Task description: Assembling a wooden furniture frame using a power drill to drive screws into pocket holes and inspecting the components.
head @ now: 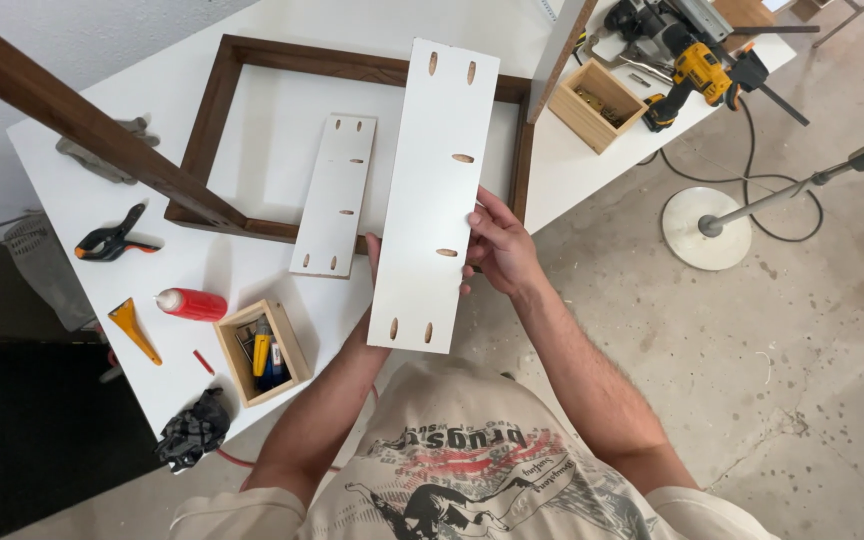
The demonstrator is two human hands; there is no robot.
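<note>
Head view: both hands, right hand (500, 250) and left hand (372, 262), grip a long white panel (435, 195) with slotted pocket holes, held above the white table (82, 180).

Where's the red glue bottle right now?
In the head view, the red glue bottle lies on its side on the white table, left of the small wooden box, right of the orange scraper.
</note>
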